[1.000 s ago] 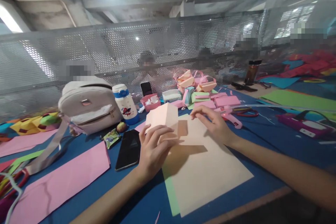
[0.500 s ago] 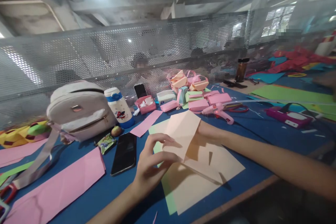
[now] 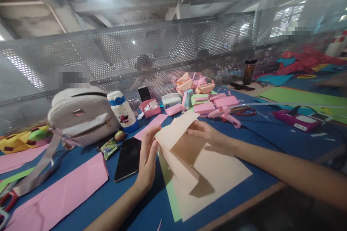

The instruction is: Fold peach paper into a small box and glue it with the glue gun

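Observation:
A folded sheet of peach paper [image 3: 177, 131] is raised between my two hands. My left hand [image 3: 148, 155] pinches its left edge, with the thumb toward me and the fingers behind. At the sheet's right side, my right hand [image 3: 203, 133] closes on the edge, its fingertips partly hidden by the paper. One creased flap hangs down toward me. Beneath lies a larger flat peach sheet [image 3: 227, 184], on top of a light green sheet [image 3: 170, 191] that shows along the left side.
A black phone [image 3: 127, 160], a snack packet [image 3: 110, 148] and a bottle [image 3: 123, 113] stand left of my left hand, near a white backpack [image 3: 78, 115]. Pink paper [image 3: 62, 191] lies front left. A pink glue gun [image 3: 225, 115] rests beyond my right hand, with folded paper pieces [image 3: 204, 108] behind.
The folded sheet has turned and opened out, its flap now hanging toward me. My left hand moved left to the sheet's edge; my right hand came into view from behind the paper.

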Demonstrator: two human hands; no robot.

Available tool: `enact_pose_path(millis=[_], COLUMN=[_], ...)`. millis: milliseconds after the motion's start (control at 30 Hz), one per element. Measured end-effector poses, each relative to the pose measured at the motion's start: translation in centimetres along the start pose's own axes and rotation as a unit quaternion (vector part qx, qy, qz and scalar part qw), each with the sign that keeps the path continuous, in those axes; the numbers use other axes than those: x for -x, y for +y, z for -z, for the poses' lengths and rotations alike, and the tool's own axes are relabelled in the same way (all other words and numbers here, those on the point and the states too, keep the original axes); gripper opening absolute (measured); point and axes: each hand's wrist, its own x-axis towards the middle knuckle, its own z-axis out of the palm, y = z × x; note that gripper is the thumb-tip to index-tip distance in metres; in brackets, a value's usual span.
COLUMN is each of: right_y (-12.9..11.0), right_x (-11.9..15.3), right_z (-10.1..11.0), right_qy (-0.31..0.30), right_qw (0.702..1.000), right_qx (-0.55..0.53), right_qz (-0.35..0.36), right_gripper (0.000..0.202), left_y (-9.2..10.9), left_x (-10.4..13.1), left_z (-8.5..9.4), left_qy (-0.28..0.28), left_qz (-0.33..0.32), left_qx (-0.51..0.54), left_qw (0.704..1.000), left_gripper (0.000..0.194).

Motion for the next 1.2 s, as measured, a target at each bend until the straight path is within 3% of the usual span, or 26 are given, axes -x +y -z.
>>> enact_pose_path(millis=[167,300,433,667,867,1000,1200], right_y=[-0.7,-1.1,-1.4,-0.9,-1.9,-2.2,-1.7], right_x=[0.8,1.3,1.2,1.2,1.4,1.2,0.9], right_z=[-0.8,-1.6,-1.4,-1.2,-1.6,-1.7,-1.7], right_qy=[-0.007,0.045,0.050,0.092,0.107,0.107,0.091], right_qw=[0.999,0.998,0.995,0.987,0.987,0.990,0.992], right_qx=[-0.013,-0.030,0.001,-0.096,-0.098,-0.081,-0.079], right_qz=[0.032,-0.010,-0.081,-0.094,-0.066,-0.033,-0.032], right_gripper=[0.046,0.046,0.046,0.042,0.035,0.028,0.027], left_y=[-0.6,-0.8,-1.4,-1.9,-2.2,-2.7,-1.8], left_x=[0.1,0.1,0.1,0.1,0.1,-0.1,-0.5], left_z=[-0.1,-0.3,-0.2,0.0,-0.1,-0.2,-0.4], left_qy=[-0.045,-0.105,-0.128,-0.122,-0.084,-0.066,-0.085], left_qz=[0.062,0.060,0.053,0.049,0.038,0.080,0.148], left_qx=[0.016,0.015,-0.027,-0.054,-0.068,0.005,0.074], left_qw=[0.997,0.993,0.990,0.990,0.993,0.995,0.982], left_gripper=[0.035,0.038,0.040,0.040,0.045,0.045,0.046])
